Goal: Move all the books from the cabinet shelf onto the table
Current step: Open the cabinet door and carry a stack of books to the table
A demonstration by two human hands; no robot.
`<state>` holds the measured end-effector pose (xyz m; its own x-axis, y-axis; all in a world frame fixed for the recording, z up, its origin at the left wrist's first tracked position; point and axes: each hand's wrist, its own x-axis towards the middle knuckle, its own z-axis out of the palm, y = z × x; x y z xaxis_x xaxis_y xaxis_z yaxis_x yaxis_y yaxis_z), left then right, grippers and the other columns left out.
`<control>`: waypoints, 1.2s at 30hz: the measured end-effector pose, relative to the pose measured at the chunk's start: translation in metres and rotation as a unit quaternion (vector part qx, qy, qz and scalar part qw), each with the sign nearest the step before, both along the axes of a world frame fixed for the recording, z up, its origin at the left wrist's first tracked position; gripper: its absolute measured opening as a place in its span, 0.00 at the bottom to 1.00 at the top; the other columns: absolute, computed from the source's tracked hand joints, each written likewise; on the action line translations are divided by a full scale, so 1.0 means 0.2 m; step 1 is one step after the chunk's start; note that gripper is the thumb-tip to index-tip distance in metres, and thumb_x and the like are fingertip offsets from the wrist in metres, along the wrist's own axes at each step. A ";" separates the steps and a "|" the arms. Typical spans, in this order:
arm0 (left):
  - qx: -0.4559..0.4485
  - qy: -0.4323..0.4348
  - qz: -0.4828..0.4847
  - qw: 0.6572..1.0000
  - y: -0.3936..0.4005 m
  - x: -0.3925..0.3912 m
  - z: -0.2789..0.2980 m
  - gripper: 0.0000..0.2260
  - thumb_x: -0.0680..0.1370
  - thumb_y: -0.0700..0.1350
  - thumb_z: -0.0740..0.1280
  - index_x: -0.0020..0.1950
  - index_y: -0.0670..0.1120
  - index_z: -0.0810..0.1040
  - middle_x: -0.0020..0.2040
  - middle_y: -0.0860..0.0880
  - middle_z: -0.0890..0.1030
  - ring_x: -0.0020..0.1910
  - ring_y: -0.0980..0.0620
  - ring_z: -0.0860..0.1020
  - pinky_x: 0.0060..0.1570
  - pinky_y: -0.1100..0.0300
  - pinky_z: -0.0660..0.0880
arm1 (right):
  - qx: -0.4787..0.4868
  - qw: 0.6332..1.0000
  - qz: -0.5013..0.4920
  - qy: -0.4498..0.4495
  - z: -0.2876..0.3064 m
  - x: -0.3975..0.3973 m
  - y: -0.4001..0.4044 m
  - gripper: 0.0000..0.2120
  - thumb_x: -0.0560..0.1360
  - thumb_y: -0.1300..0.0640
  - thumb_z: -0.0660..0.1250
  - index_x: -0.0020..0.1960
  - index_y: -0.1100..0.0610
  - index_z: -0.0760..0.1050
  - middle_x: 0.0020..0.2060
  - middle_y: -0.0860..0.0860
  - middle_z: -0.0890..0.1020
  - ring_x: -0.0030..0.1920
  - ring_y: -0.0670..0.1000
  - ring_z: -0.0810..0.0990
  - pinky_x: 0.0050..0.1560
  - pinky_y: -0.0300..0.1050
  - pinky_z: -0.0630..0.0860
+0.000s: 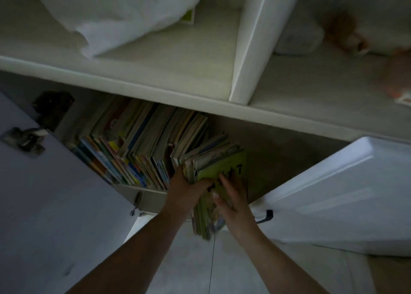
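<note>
A row of thin, colourful books point(138, 147) stands packed in the low cabinet shelf point(280, 147), filling its left half. At the right end of the row a bundle of books with a green cover point(222, 167) on its outer face leans out over the shelf edge. My left hand point(185, 190) grips this bundle from the left, fingers wrapped round its near edge. My right hand point(231, 196) lies flat against the green cover, pressing from the right. The table is out of view.
Two white cabinet doors stand open, one at left point(44, 205) and one at right point(333, 196) with a dark handle point(265, 216). Above are open shelves with a white bag point(124, 16) and soft items point(347, 36). Pale floor point(191, 267) lies below.
</note>
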<state>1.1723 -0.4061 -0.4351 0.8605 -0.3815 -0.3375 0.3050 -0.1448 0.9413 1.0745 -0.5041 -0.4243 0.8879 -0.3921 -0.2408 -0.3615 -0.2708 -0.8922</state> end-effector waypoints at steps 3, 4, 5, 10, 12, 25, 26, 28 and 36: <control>-0.032 0.051 0.010 0.998 0.14 -0.03 0.16 0.25 0.58 0.49 0.77 0.55 0.51 0.81 0.50 0.49 0.85 0.49 0.48 0.83 0.51 0.46 0.80 | -0.027 0.999 0.037 0.022 0.12 -0.05 0.06 0.25 0.78 0.54 0.62 0.66 0.36 0.53 0.75 0.46 0.49 0.76 0.45 0.45 0.72 0.39 0.52; -0.036 0.070 0.022 0.997 0.19 -0.04 0.19 0.24 0.59 0.48 0.77 0.55 0.50 0.81 0.50 0.47 0.85 0.48 0.47 0.84 0.51 0.45 0.80 | -0.039 0.998 0.051 0.024 0.14 -0.07 0.08 0.26 0.78 0.54 0.63 0.66 0.36 0.53 0.76 0.47 0.47 0.76 0.45 0.44 0.72 0.39 0.53; -0.039 0.083 0.031 0.995 0.25 -0.05 0.25 0.24 0.60 0.48 0.77 0.56 0.50 0.80 0.51 0.46 0.85 0.48 0.46 0.84 0.50 0.44 0.80 | -0.058 0.996 0.064 0.021 0.19 -0.09 0.11 0.27 0.77 0.53 0.64 0.67 0.36 0.52 0.76 0.47 0.47 0.76 0.46 0.43 0.74 0.43 0.54; -0.066 0.103 0.012 0.992 0.52 -0.09 0.47 0.22 0.66 0.42 0.74 0.60 0.48 0.78 0.54 0.45 0.84 0.52 0.44 0.83 0.53 0.45 0.78 | -0.092 0.996 -0.005 0.016 0.38 -0.16 0.21 0.40 0.71 0.48 0.71 0.75 0.44 0.50 0.75 0.50 0.55 0.75 0.51 0.56 0.72 0.50 0.61; -0.076 0.112 0.009 0.991 0.60 -0.10 0.54 0.18 0.70 0.39 0.72 0.59 0.48 0.78 0.53 0.44 0.84 0.51 0.42 0.83 0.50 0.46 0.79 | -0.049 0.996 -0.050 0.059 0.45 -0.20 0.22 0.44 0.70 0.44 0.71 0.76 0.45 0.49 0.75 0.50 0.58 0.74 0.52 0.60 0.72 0.54 0.63; -0.034 0.237 -0.126 0.963 1.15 -0.39 0.67 0.11 0.78 0.44 0.64 0.59 0.47 0.76 0.49 0.42 0.85 0.45 0.40 0.84 0.42 0.48 0.80 | 0.257 0.951 -0.138 0.104 0.59 -0.72 0.88 0.15 0.67 0.42 0.69 0.53 0.42 0.74 0.53 0.46 0.83 0.52 0.49 0.82 0.57 0.51 0.78; -0.024 0.248 -0.144 0.958 1.19 -0.42 0.68 0.10 0.78 0.45 0.64 0.57 0.46 0.77 0.47 0.42 0.85 0.43 0.41 0.84 0.42 0.49 0.79 | 0.268 0.946 -0.157 0.096 0.58 -0.77 0.95 0.15 0.67 0.43 0.69 0.53 0.42 0.74 0.53 0.47 0.83 0.53 0.50 0.82 0.58 0.52 0.78; -0.001 0.271 -0.185 0.945 1.25 -0.48 0.69 0.09 0.77 0.47 0.64 0.55 0.45 0.78 0.46 0.42 0.85 0.41 0.41 0.83 0.42 0.50 0.79 | 0.267 0.943 -0.186 0.076 0.58 -0.88 1.09 0.15 0.69 0.45 0.68 0.54 0.41 0.72 0.52 0.45 0.82 0.52 0.47 0.81 0.56 0.50 0.78; 0.055 0.300 -0.343 0.888 1.24 -0.75 0.69 0.13 0.77 0.46 0.64 0.59 0.42 0.77 0.46 0.41 0.85 0.36 0.44 0.84 0.31 0.56 0.80 | 0.294 0.897 -0.328 0.027 0.56 -1.34 1.43 0.27 0.68 0.41 0.71 0.64 0.44 0.67 0.57 0.49 0.81 0.54 0.52 0.82 0.54 0.53 0.80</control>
<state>1.0222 -0.1577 -0.2970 0.0904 -0.6827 -0.7251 0.5516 -0.5719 0.6072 0.8073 -0.2180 -0.3125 0.4925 -0.6169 -0.6139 -0.3181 0.5290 -0.7868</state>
